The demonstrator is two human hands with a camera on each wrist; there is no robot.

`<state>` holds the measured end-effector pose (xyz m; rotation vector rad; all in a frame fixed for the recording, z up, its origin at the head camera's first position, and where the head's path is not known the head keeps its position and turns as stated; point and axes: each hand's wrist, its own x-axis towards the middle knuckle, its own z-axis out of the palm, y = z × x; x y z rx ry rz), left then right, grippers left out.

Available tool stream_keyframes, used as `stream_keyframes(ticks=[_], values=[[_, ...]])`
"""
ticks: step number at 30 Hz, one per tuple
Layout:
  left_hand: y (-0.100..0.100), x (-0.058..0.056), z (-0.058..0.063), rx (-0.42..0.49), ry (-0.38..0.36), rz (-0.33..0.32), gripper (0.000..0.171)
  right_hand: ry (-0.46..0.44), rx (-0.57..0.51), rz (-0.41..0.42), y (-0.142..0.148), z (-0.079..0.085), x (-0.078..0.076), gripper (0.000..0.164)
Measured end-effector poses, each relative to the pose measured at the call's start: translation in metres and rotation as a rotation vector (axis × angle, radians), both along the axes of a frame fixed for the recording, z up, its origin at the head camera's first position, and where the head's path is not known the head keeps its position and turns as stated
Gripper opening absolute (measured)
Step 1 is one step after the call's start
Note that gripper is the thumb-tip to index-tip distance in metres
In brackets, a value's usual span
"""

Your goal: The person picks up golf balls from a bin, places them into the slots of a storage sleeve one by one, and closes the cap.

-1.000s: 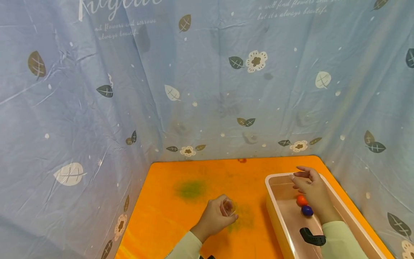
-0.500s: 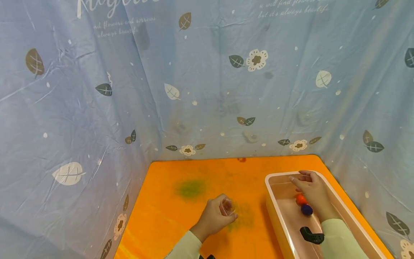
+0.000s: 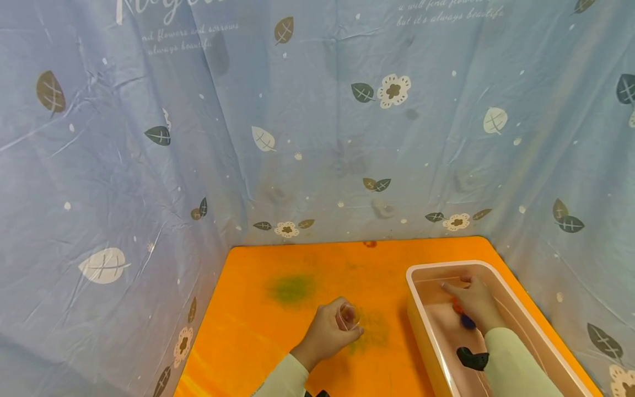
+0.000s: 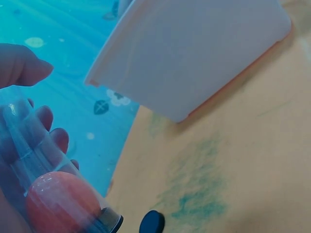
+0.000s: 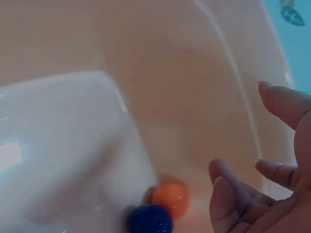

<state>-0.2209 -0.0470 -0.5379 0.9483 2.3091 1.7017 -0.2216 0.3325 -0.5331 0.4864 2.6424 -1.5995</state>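
My left hand (image 3: 324, 333) grips a clear plastic cup (image 3: 347, 317) over the orange table, its mouth showing in the head view. Inside the cup (image 4: 46, 150), a reddish-orange ball (image 4: 63, 201) shows through the wall in the left wrist view. My right hand (image 3: 473, 300) is down inside the pale pink bin (image 3: 419, 309), fingers spread and holding nothing. Just beside its fingertips, an orange ball (image 5: 171, 200) and a dark blue ball (image 5: 149, 221) lie together on the bin floor. In the head view the right hand partly covers both balls.
The bin stands on the right part of the orange table (image 3: 258, 336), its tall side wall (image 4: 194, 58) facing the left hand. Green smudges (image 3: 292, 288) mark the tabletop. A blue leaf-patterned curtain (image 3: 317, 138) encloses the back and sides.
My right hand has lowered into the bin, toward the two balls, and covers more of them in the head view. The left hand with the cup has stayed nearly still.
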Motion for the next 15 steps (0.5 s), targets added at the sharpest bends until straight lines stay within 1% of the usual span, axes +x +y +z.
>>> stream_keyframes(ticks=[3, 6, 8, 11, 15], values=[[0.0, 0.0, 0.0, 0.004, 0.006, 0.0, 0.023, -0.061, 0.023, 0.0, 0.003, -0.009, -0.003, 0.104], [0.001, 0.0, -0.001, 0.003, 0.008, 0.003, 0.023, -0.078, 0.036, -0.011, 0.003, -0.016, -0.004, 0.109], [0.0, -0.001, -0.001, -0.001, 0.004, 0.005, 0.023, -0.081, 0.068, -0.006, 0.003, -0.02, -0.002, 0.11], [0.0, -0.001, -0.002, -0.004, -0.002, 0.008, 0.025, -0.095, 0.119, 0.023, 0.003, -0.024, -0.001, 0.103], [0.0, 0.0, -0.004, -0.003, 0.003, 0.013, 0.026, -0.078, 0.221, 0.045, 0.002, -0.026, 0.0, 0.085]])
